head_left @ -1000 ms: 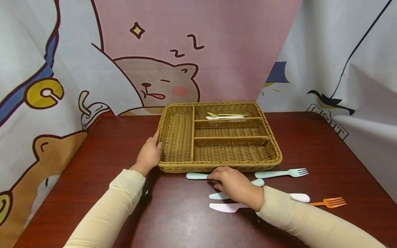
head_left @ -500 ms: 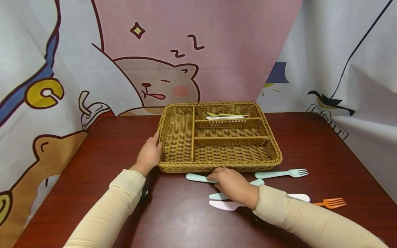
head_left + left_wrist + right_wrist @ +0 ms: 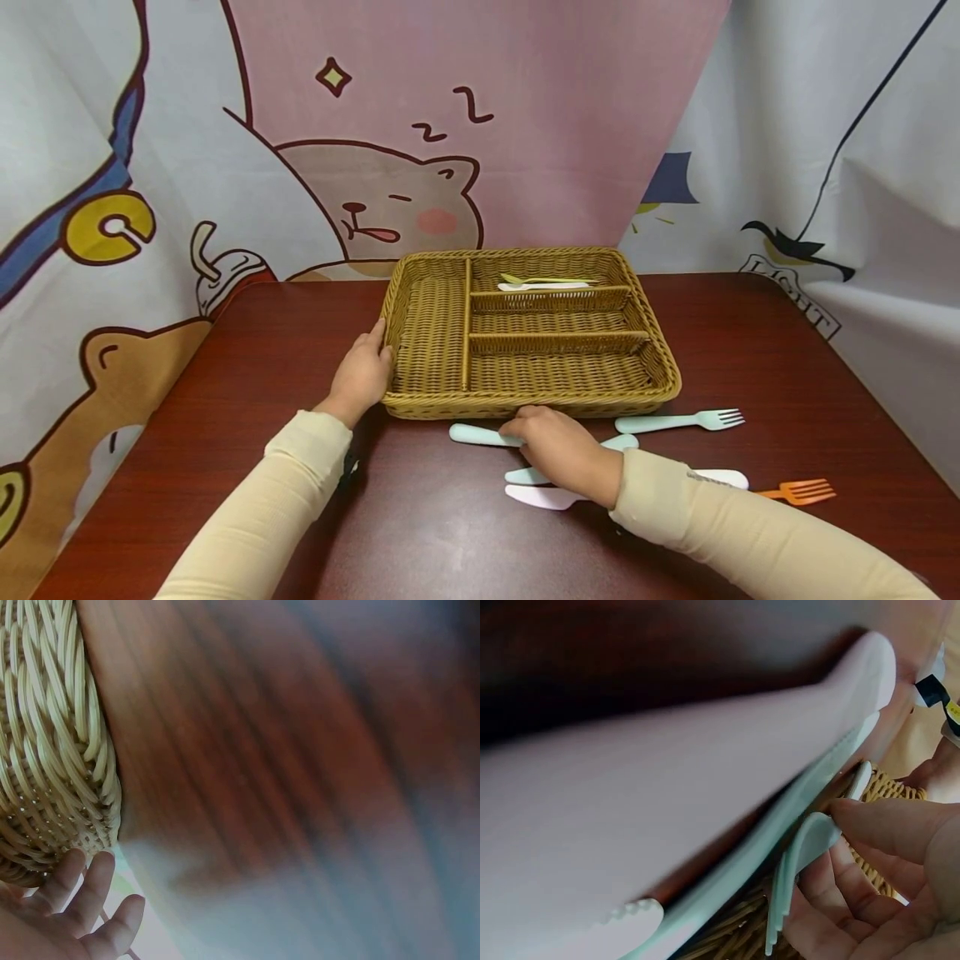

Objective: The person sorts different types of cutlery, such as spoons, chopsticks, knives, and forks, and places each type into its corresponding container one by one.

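My left hand [image 3: 360, 372] rests against the left side of a wicker cutlery tray [image 3: 525, 408], its fingers extended along the woven wall in the left wrist view. Just in front of the tray, my right hand [image 3: 566, 454] pinches a mint-green fork [image 3: 817, 836] near its head, between thumb and fingers. Its handle points left in the head view, while the tines are hidden under my palm there. A mint knife [image 3: 528, 476] and a pale pink knife [image 3: 540, 497] lie partly beneath the right hand and wrist.
Right of the hand lie another mint fork [image 3: 720, 419] and an orange fork [image 3: 806, 492], partly covered by the sleeve. A yellow-green utensil [image 3: 555, 279] and a white one [image 3: 543, 287] sit in the tray's back compartment. A printed cloth [image 3: 562, 125] hangs behind the table [image 3: 300, 308].
The handle end of the held fork has shifted slightly toward me, and my right hand has moved a little to the left. The left hand and tray stay in place.
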### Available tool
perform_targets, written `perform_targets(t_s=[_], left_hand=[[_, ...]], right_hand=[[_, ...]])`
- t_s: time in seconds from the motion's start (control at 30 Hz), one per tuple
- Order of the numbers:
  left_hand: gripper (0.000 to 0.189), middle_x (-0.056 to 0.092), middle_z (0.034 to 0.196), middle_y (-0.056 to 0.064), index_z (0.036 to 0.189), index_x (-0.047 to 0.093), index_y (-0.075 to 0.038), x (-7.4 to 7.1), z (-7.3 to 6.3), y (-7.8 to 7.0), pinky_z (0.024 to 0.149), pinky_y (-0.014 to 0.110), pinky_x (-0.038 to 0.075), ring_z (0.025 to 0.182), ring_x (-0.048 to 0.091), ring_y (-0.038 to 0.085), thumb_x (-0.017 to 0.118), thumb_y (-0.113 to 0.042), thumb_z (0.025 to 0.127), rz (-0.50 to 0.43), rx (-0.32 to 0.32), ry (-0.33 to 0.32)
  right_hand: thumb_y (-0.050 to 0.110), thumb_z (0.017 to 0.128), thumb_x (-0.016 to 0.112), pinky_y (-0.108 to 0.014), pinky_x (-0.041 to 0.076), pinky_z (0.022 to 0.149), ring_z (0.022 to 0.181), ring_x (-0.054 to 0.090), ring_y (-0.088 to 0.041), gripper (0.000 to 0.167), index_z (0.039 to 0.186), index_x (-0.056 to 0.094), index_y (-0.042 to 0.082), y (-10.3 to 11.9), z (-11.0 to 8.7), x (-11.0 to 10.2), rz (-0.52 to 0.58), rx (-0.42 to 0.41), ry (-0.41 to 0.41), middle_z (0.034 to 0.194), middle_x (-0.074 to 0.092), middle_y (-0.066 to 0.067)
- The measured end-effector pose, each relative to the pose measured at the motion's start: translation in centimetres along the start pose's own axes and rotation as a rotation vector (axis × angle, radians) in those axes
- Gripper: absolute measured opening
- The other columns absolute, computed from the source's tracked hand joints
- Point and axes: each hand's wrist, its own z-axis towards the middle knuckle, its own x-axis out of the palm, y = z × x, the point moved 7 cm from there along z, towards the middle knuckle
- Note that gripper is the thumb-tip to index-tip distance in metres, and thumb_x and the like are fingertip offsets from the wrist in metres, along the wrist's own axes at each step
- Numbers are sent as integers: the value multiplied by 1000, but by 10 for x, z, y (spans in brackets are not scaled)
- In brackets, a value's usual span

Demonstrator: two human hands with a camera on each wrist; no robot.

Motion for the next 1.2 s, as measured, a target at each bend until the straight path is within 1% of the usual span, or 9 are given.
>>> perform_targets(t_s=[0.23,0.47,0.6,0.77,0.87,0.93,1.0,1.07,1.2], left_hand=[[57,40,143,25,156,15,-7,0,1,0,104,53,38,128,44,40,37,-20,105,-1,4,-2],[57,43,139,25,156,15,-7,-1,0,-1,101,53,40,124,47,40,37,-20,105,2,12,-13],[57,41,141,24,156,14,-7,0,0,0,102,52,39,126,46,39,36,-21,105,-4,0,-5],[57,39,144,24,156,14,-8,1,-1,0,104,52,38,128,43,39,36,-22,106,-6,-6,1],[57,39,143,24,156,14,-8,1,0,1,104,52,38,129,43,39,36,-22,106,-6,-6,0],[57,39,143,24,156,14,-8,1,0,1,104,52,38,128,44,39,36,-22,105,-5,-4,-2],[57,40,142,24,156,14,-8,1,0,1,104,52,38,128,44,39,36,-22,105,-4,-2,-4],[57,40,142,24,156,14,-8,1,0,1,104,52,38,128,44,39,36,-22,105,-4,-1,-4],[57,41,141,24,156,15,-8,1,0,1,103,52,38,127,45,39,36,-21,105,-5,1,-5]], right_hand=[[-10,76,67,-27,52,68,80,63,-16,31,101,75,6,3,-3,-7,-4,-11,-32,84,65,0],[-9,76,69,-28,52,70,83,63,-16,31,102,74,7,5,-7,-15,13,-6,-30,87,65,0],[-10,76,68,-28,53,71,86,63,-16,34,103,74,8,7,-9,-21,24,-15,-27,90,66,0],[-9,72,67,-29,53,71,86,64,-16,36,101,74,10,9,-9,-30,24,-26,-51,91,67,2],[-8,72,67,-30,52,69,88,63,-16,36,101,74,11,8,-8,-35,26,-6,-45,94,67,2],[-7,73,67,-29,51,65,89,63,-17,35,102,73,11,7,-7,-39,27,15,-34,96,66,1],[-6,75,68,-29,51,65,91,64,-18,34,104,73,12,6,-6,-42,30,33,-20,98,67,1],[-5,76,69,-27,50,63,90,63,-18,34,105,73,12,4,-5,-46,30,46,-16,98,66,1],[-5,76,69,-26,48,63,85,60,-14,35,106,74,13,0,-3,-57,36,52,-33,96,66,2]])
